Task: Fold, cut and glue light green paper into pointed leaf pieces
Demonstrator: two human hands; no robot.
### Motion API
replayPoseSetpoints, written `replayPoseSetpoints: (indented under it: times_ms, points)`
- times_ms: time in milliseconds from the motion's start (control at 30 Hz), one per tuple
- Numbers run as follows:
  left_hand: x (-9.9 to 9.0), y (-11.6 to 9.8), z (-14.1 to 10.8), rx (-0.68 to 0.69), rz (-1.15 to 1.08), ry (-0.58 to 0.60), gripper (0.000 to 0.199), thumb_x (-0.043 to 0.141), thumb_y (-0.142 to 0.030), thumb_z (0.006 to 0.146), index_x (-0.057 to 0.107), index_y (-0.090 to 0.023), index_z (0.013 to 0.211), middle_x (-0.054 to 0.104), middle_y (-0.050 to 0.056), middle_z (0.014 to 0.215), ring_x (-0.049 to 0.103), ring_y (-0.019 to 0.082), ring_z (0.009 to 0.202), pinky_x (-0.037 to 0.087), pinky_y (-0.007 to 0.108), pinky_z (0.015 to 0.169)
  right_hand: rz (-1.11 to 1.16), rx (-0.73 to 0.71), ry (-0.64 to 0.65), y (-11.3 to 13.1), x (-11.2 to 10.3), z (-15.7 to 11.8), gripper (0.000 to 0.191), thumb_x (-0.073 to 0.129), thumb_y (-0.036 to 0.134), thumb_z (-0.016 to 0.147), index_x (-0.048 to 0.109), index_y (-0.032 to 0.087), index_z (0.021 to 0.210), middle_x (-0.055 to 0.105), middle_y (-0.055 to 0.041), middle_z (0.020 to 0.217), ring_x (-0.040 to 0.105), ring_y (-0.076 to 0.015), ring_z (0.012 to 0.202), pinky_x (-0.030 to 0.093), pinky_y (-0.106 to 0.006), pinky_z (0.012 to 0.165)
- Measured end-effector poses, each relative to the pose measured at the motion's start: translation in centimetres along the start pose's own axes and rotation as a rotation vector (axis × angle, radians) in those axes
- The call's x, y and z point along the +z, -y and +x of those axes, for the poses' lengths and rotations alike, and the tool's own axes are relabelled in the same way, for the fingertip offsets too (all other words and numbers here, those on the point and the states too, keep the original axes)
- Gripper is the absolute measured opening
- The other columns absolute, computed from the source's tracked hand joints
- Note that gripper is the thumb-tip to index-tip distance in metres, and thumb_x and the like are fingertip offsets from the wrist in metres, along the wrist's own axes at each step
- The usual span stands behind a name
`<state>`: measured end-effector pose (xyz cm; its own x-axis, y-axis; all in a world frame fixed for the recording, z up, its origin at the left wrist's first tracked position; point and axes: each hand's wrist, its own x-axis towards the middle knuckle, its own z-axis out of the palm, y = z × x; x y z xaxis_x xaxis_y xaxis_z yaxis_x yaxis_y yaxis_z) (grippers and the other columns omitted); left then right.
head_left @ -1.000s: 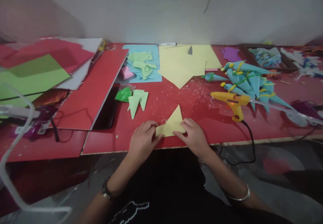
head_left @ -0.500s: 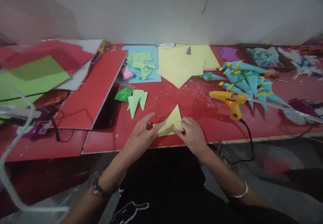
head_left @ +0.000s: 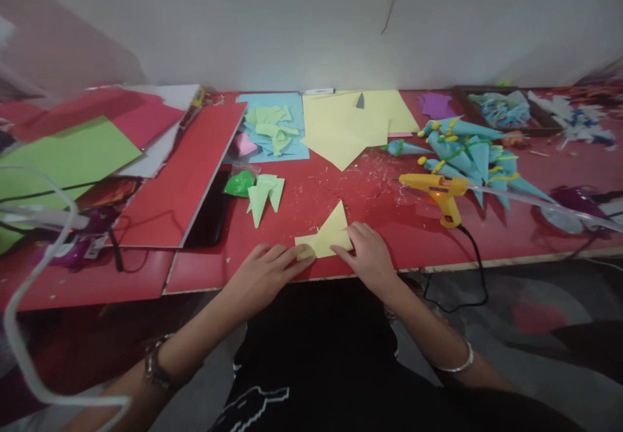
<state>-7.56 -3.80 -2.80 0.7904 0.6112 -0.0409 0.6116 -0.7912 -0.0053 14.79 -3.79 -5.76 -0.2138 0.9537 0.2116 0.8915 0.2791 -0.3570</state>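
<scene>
A folded sheet of pale yellow paper [head_left: 325, 239] lies near the table's front edge, one pointed corner aimed away from me. My right hand [head_left: 370, 253] grips its right end between thumb and fingers. At the left end, my left hand [head_left: 267, 273] has its fingers bent together, with thumb and fingertips holding the paper's lower left corner. Beyond my left hand are light green paper cones [head_left: 263, 197] and a bright green plastic packet [head_left: 239, 184].
A yellow glue gun [head_left: 440, 192] with a trailing cord lies to the right, before a pile of blue paper cones [head_left: 467, 153]. Larger yellow sheets [head_left: 345, 127] lie at the back. Leftward are a red board [head_left: 180, 179], a dark phone-like slab [head_left: 207, 224] and a white bent tube [head_left: 19, 328].
My left hand has moved left and down from above the paper to its left corner, its spread fingers closing. My right hand keeps its grip on the right end.
</scene>
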Motion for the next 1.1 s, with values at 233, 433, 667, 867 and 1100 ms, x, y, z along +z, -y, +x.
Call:
replayPoseSetpoints:
  times_ms: [233, 433, 667, 867, 1100]
  points:
    - [-0.5, 0.2, -1.0, -0.038, 0.012, 0.057, 0.054, 0.039, -0.003, 0.077, 0.043, -0.027, 0.125, 0.055, 0.002, 0.121, 0.052, 0.018, 0.095, 0.036, 0.03, 0.075, -0.106, -0.346, -0.017, 0.7, -0.3, -1.2, 0.041, 0.042, 0.014, 0.084, 0.048, 0.031, 0.121, 0.049, -0.0072, 0.121, 0.042, -0.0237, 0.108, 0.031, -0.042, 0.093]
    - [-0.2, 0.0, -1.0, -0.05, -0.022, 0.016, 0.054, 0.039, -0.003, 0.078, 0.042, -0.028, 0.126, 0.054, 0.001, 0.123, 0.052, 0.018, 0.095, 0.039, 0.03, 0.073, -0.139, -0.419, 0.084, 0.7, -0.7, -1.8, 0.041, 0.05, 0.019, 0.082, 0.05, 0.037, 0.119, 0.04, -0.0032, 0.135, 0.031, -0.0279, 0.122, 0.013, -0.058, 0.099]
    - [0.0, 0.1, -1.2, -0.057, -0.054, -0.027, 0.048, 0.04, -0.006, 0.08, 0.046, -0.028, 0.122, 0.056, 0.002, 0.121, 0.052, 0.018, 0.096, 0.04, 0.029, 0.074, -0.099, -0.377, 0.13, -0.2, -1.7, -2.0, 0.034, 0.046, 0.036, 0.084, 0.051, 0.04, 0.118, 0.035, -0.0004, 0.139, 0.031, -0.0274, 0.124, 0.017, -0.057, 0.1]
    - [-0.1, 0.5, -1.2, -0.047, -0.089, -0.039, 0.046, 0.039, -0.008, 0.08, 0.049, -0.028, 0.12, 0.057, 0.002, 0.119, 0.054, 0.017, 0.098, 0.042, 0.03, 0.077, -0.093, -0.326, 0.138, -1.6, -2.3, -2.7, 0.035, 0.047, 0.038, 0.084, 0.05, 0.041, 0.119, 0.034, -0.0009, 0.14, 0.029, -0.0274, 0.126, 0.022, -0.054, 0.1]
    - [0.3, 1.0, -1.6, -0.064, -0.121, -0.066, 0.048, 0.038, -0.007, 0.078, 0.052, -0.029, 0.118, 0.059, 0.0, 0.118, 0.056, 0.016, 0.094, 0.044, 0.029, 0.076, -0.108, -0.288, 0.149, -3.2, -2.9, -3.3, 0.035, 0.045, 0.037, 0.085, 0.05, 0.04, 0.119, 0.034, -0.0008, 0.139, 0.028, -0.0266, 0.127, 0.029, -0.052, 0.099]
